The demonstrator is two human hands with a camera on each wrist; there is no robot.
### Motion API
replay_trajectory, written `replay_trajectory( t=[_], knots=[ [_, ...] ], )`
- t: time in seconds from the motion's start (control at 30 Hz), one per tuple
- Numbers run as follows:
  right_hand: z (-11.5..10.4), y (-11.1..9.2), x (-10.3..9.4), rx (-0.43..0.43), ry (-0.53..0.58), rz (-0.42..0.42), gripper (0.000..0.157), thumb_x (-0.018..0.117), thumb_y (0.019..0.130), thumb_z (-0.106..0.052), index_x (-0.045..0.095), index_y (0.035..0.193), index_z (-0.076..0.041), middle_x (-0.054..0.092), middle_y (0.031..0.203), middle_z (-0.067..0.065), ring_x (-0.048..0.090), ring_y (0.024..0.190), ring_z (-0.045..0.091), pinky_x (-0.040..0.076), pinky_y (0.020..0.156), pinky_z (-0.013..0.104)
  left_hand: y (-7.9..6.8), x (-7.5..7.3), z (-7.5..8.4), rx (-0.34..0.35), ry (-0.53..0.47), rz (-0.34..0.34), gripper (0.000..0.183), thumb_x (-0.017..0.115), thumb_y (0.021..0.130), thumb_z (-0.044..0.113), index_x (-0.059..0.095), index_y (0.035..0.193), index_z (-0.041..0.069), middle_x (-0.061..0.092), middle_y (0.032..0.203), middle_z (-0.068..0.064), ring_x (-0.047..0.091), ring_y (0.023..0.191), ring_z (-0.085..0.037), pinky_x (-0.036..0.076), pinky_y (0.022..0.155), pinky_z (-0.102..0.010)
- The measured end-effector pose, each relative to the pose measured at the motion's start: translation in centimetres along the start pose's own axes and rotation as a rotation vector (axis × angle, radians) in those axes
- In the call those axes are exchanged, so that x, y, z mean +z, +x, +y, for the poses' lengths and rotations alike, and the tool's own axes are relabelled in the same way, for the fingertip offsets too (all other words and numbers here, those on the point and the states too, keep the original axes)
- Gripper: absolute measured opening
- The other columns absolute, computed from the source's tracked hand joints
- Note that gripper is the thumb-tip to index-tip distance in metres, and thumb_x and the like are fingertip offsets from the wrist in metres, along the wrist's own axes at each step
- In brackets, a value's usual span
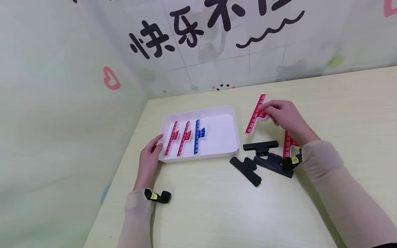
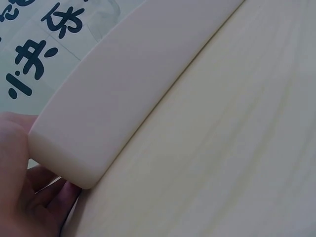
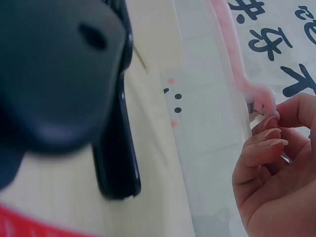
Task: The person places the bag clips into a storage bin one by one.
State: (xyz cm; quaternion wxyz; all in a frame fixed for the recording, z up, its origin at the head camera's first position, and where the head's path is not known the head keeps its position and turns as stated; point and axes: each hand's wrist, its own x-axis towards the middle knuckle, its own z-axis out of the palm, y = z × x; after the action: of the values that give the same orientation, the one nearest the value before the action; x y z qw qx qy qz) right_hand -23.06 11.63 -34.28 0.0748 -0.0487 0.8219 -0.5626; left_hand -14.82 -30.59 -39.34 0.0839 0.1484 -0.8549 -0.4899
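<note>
My right hand (image 1: pixel 283 115) pinches a red long-edged clip (image 1: pixel 255 115) by its handle, to the right of the white tray (image 1: pixel 217 155). In the right wrist view a spring (image 3: pixel 250 107) shows at the clip's handle, beside my fingertips. At the tray's left end, my left hand (image 1: pixel 150 158) grips the wall near the front corner, thumb at the rim and fingers low outside. Inside the tray, two red clips, a left one (image 1: pixel 171 138) and a second one (image 1: pixel 184 138), lie beside a blue clip (image 1: pixel 196 137), roughly parallel.
Right of the tray lie three dark clips: an upper one (image 1: pixel 260 146), a lower left one (image 1: pixel 247 170) and a lower right one (image 1: pixel 273 162). Another red clip (image 1: pixel 287 143) is partly hidden under my right wrist. A printed wall covering (image 1: pixel 211 65) backs the table.
</note>
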Motion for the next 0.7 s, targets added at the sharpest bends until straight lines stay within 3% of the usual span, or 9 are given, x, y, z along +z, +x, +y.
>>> replay_trajectory(
  t=[0.43, 0.7],
  knots=[
    [-1.1, 0.8, 2.5, -0.051, 0.046, -0.035, 0.024, 0.044, 0.093, -0.022, 0.061, 0.107, -0.014, 0.05, 0.086, 0.015, 0.044, 0.062, 0.02, 0.041, 0.059, 0.035, 0.1, 0.1, 0.1, 0.0, -0.016, 0.011, 0.031, 0.052, 0.09, 0.032, 0.054, 0.121, 0.037, 0.04, 0.135, 0.01, 0.033, 0.124, -0.01, 0.029, 0.101, -0.032],
    [-2.6, 1.2, 3.7, -0.069, 0.182, -0.004, 0.023, 0.044, 0.092, -0.018, 0.062, 0.102, -0.009, 0.051, 0.082, 0.011, 0.042, 0.059, 0.016, 0.039, 0.052, 0.027, 0.3, 0.0, 0.0, -0.001, -0.015, 0.015, 0.03, 0.048, 0.092, 0.029, 0.053, 0.121, 0.038, 0.039, 0.135, 0.011, 0.031, 0.125, -0.01, 0.028, 0.102, -0.034]
  ],
)
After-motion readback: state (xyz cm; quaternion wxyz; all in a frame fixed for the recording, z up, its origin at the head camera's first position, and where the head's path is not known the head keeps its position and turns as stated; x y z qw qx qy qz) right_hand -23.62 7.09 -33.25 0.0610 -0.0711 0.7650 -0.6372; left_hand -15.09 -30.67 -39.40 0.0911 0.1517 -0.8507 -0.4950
